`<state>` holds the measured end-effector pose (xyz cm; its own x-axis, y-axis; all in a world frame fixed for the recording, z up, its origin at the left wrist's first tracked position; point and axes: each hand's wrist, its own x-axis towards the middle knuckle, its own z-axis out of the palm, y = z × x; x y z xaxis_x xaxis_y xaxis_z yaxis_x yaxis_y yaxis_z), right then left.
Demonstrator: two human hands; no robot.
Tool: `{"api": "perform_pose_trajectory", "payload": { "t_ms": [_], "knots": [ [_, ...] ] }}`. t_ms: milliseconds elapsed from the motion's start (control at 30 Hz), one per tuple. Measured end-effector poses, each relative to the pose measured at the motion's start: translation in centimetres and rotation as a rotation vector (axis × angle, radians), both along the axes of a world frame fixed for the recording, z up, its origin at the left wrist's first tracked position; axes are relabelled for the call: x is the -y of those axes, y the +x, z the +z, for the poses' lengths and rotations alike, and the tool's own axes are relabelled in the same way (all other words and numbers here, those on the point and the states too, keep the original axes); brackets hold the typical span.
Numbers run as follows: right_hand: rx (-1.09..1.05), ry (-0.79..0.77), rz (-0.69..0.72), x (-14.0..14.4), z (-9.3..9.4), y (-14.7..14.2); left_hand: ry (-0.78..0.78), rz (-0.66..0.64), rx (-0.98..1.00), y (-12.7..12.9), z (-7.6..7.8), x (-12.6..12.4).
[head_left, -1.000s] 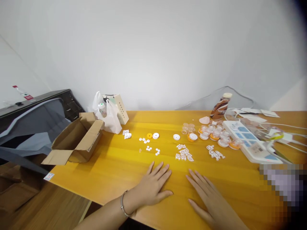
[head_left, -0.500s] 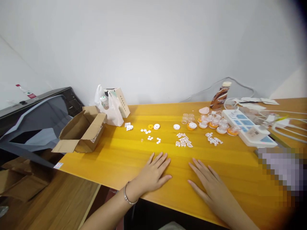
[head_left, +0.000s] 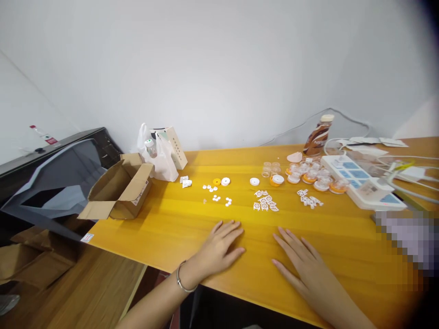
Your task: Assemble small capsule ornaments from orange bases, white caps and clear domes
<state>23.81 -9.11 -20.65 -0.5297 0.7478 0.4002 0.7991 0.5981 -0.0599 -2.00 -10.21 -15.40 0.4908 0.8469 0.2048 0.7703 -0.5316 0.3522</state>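
- The left hand [head_left: 219, 246] lies palm down on the yellow-brown table [head_left: 164, 237]. Its fingers are a little spread and its thumb sticks out to the side.
- A shiny bracelet [head_left: 179, 276] goes around the left wrist.
- The right hand [head_left: 302, 262] is palm down on the table too, with its fingers spread and its thumb out. The two hands are apart, and both thumbs point in toward the gap.
- The flat white wheels [head_left: 265, 200] lie in a little bunch past the gap between the hands. They have holes in them.
- More white cut-out pieces [head_left: 310, 201] lie in a pile to the right of that bunch.
- The small white buttons [head_left: 216, 198] sit in little groups past the left hand's fingers.
- Behind them, a yellow disc [head_left: 217, 182] is right beside a white disc [head_left: 225, 181].
- Another bunch, the clear-topped tubs [head_left: 322, 185] with orange and white bottoms, is farther right, next to a big white power strip [head_left: 350, 180].
- A brown bottle [head_left: 317, 139] with a pale cap stands behind the tubs.
- On the left side are an open cardboard box [head_left: 137, 187] and a white plastic bag [head_left: 164, 160].
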Motion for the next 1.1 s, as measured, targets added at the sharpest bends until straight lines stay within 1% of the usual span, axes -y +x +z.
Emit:
{"api": "perform_pose_trajectory", "payload": {
  "t_ms": [67, 133, 200, 233, 300, 400, 467, 533, 600, 667, 733, 767, 867, 900, 933, 1000, 1033, 1100],
  "knots": [
    [0.011, 0.012, -0.002, 0.0, 0.0, -0.1, 0.041, 0.077, 0.134, -0.8, 0.3, -1.0],
    [0.013, 0.008, -0.006, 0.0, 0.0, -0.1, 0.090, 0.166, 0.225, -2.1, 0.9, -2.9],
    [0.001, -0.010, -0.008, 0.0, 0.0, 0.0, 0.123, 0.259, 0.227, -3.8, 1.6, -5.7],
    [-0.009, -0.019, -0.010, 0.0, 0.0, 0.0, 0.148, 0.329, 0.211, -4.7, 1.9, -7.3],
    [-0.024, -0.036, -0.013, -0.1, 0.0, 0.1, 0.151, 0.383, 0.196, -6.4, 2.1, -10.4],
    [-0.026, -0.049, -0.015, -0.1, 0.0, 0.1, 0.137, 0.459, 0.189, -8.2, 1.6, -13.9],
    [-0.023, -0.059, -0.015, -0.1, 0.0, 0.0, 0.108, 0.484, 0.185, -8.9, 0.8, -15.2],
    [-0.024, -0.068, -0.017, 0.0, 0.1, 0.0, 0.088, 0.501, 0.189, -9.2, 0.3, -15.7],
    [-0.026, -0.080, -0.020, 0.0, 0.1, 0.0, 0.093, 0.517, 0.205, -9.2, 0.3, -15.6],
    [-0.025, -0.091, -0.021, 0.1, 0.2, 0.1, 0.121, 0.522, 0.235, -8.7, 0.9, -14.9],
    [-0.023, -0.096, -0.022, 0.1, 0.2, 0.1, 0.151, 0.492, 0.269, -7.6, 1.7, -13.5],
    [-0.021, -0.095, -0.021, 0.1, 0.2, 0.1, 0.157, 0.455, 0.284, -6.7, 2.1, -12.6],
    [-0.008, -0.080, -0.017, 0.0, 0.2, 0.1, 0.113, 0.266, 0.301, -3.3, 2.4, -9.4],
    [-0.004, -0.070, -0.015, 0.0, 0.1, 0.1, 0.081, 0.174, 0.297, -2.2, 2.2, -8.4],
    [-0.001, -0.055, -0.013, 0.0, 0.1, 0.1, 0.034, 0.022, 0.287, -1.1, 1.9, -7.4],
    [0.004, -0.029, -0.014, 0.0, 0.1, 0.1, -0.022, -0.162, 0.228, 0.6, 1.2, -6.0],
    [0.004, -0.018, -0.014, 0.0, 0.1, 0.0, -0.036, -0.215, 0.196, 1.2, 0.8, -5.5],
    [0.002, -0.008, -0.014, 0.0, 0.1, 0.0, -0.040, -0.250, 0.139, 1.8, 0.3, -5.1]
  ]
}}
